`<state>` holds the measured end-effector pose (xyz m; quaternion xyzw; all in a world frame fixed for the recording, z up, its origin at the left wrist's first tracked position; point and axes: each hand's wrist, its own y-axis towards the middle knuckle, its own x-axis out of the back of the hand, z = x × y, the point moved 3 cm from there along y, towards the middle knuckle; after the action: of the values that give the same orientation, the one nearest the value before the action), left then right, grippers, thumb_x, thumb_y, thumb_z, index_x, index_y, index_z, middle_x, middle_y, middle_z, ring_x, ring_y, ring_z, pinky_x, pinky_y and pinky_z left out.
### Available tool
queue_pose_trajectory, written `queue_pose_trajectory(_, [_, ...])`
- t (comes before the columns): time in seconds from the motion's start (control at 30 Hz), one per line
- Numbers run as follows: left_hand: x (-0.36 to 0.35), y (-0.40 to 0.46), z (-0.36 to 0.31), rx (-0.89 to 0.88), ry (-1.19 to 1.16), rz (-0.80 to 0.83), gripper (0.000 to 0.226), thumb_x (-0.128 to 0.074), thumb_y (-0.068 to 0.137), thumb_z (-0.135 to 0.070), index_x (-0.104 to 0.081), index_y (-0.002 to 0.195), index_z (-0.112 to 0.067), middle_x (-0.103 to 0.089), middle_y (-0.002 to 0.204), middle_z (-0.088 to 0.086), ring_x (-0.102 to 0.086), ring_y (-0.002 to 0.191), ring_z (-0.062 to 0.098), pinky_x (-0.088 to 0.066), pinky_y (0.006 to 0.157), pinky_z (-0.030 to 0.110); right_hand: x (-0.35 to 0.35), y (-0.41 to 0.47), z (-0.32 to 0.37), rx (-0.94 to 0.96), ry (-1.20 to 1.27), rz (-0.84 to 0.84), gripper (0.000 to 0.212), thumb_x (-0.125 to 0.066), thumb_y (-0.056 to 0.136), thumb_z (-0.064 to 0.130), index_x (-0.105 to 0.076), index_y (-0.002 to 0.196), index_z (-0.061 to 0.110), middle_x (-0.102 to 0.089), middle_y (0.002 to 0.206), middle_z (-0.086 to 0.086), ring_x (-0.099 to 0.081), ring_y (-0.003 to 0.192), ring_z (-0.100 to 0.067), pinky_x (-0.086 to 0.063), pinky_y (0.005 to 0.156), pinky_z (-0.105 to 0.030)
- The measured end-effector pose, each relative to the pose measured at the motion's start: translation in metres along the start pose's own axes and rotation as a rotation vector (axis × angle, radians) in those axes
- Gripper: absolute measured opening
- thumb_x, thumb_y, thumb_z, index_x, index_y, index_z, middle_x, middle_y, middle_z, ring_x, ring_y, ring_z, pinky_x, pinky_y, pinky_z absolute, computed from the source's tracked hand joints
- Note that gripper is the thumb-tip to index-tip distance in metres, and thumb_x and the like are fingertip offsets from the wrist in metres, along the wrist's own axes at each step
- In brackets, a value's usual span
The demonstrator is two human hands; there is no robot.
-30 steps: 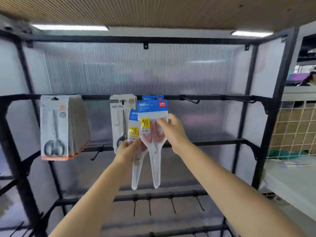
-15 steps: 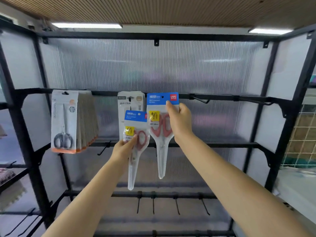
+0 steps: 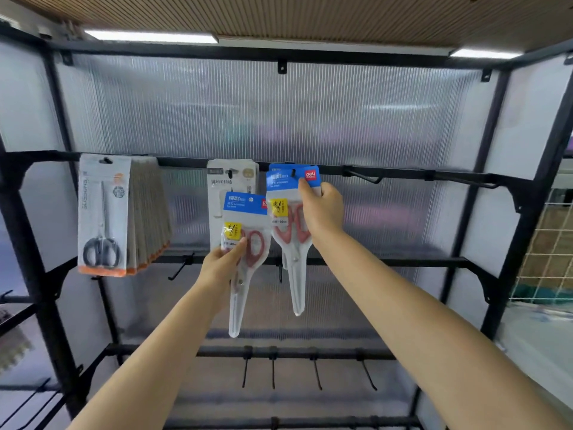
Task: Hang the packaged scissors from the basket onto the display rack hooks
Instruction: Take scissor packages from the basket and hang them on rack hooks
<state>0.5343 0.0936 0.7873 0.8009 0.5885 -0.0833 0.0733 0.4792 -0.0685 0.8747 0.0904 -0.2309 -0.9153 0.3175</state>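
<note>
My right hand (image 3: 322, 209) pinches a blue-topped pack of red-handled scissors (image 3: 286, 193) up at the top rail of the black display rack (image 3: 403, 173); the pack's hang hole sits on a hook, with another blue pack behind it. My left hand (image 3: 221, 262) grips a second blue-topped pack of red scissors (image 3: 246, 212), held lower and to the left, in front of a grey scissors pack (image 3: 232, 178) hanging on the rail. The basket is out of view.
A thick stack of grey packs with black-handled scissors (image 3: 105, 212) hangs at the left of the top rail. Bare hooks (image 3: 362, 178) stick out to the right on that rail, and several more (image 3: 313, 370) hang from a lower rail. A wire grid (image 3: 555, 243) stands at right.
My right hand has raised its pack up to the top rail and onto the hook. My left hand has kept its pack low and to the left.
</note>
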Motion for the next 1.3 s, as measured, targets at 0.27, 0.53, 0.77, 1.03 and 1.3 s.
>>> queue_pose_trajectory(0.27, [0.002, 0.01, 0.002, -0.01, -0.029, 0.001, 0.009, -0.06, 0.09, -0.026, -0.06, 0.093, -0.018, -0.066, 0.094, 0.004, -0.062, 0.085, 0.019, -0.048, 0.074, 0.034, -0.007, 0.032, -0.014, 0.104, -0.192, 0.042, 0.021, -0.054, 0.095, 0.028, -0.045, 0.084, 0.013, -0.047, 0.071, 0.009, -0.047, 0.063, -0.004, -0.035, 0.052, -0.017])
queue_pose_trajectory(0.53, [-0.003, 0.019, 0.0, -0.021, 0.011, 0.032, 0.015, -0.062, 0.088, -0.031, -0.059, 0.097, -0.018, -0.067, 0.098, 0.005, -0.063, 0.092, 0.022, -0.049, 0.084, 0.038, -0.017, 0.067, -0.024, 0.153, -0.388, 0.106, 0.026, -0.054, 0.095, 0.031, -0.055, 0.095, 0.005, -0.056, 0.083, -0.001, -0.055, 0.077, -0.017, -0.046, 0.068, -0.034])
queue_pose_trajectory(0.77, [-0.008, 0.021, -0.001, -0.029, 0.024, 0.069, 0.012, -0.06, 0.089, -0.029, -0.061, 0.097, -0.02, -0.069, 0.099, 0.005, -0.064, 0.094, 0.022, -0.051, 0.085, 0.038, -0.017, 0.077, -0.024, 0.205, -0.571, 0.128, 0.03, -0.052, 0.095, 0.032, -0.056, 0.102, 0.003, -0.064, 0.095, -0.01, -0.06, 0.088, -0.025, -0.049, 0.074, -0.041])
queue_pose_trajectory(1.03, [-0.009, 0.014, 0.001, -0.022, 0.003, 0.097, 0.01, -0.06, 0.089, -0.027, -0.06, 0.095, -0.02, -0.069, 0.097, 0.004, -0.064, 0.09, 0.019, -0.052, 0.078, 0.033, 0.006, 0.064, -0.003, 0.541, -0.894, 0.135, 0.048, -0.048, 0.095, 0.006, -0.036, 0.142, 0.007, -0.043, 0.139, -0.009, -0.039, 0.129, -0.025, -0.037, 0.101, -0.035])
queue_pose_trajectory(1.3, [-0.031, 0.003, 0.013, -0.007, 0.046, 0.184, 0.033, -0.063, 0.087, -0.029, -0.059, 0.114, -0.01, -0.07, 0.103, 0.007, -0.066, 0.089, 0.019, -0.052, 0.071, 0.028, 0.039, 0.019, 0.021, 0.685, -0.666, 0.334, 0.034, -0.053, 0.095, 0.025, -0.059, 0.121, 0.004, -0.059, 0.112, -0.007, -0.056, 0.103, -0.019, -0.046, 0.087, -0.031])
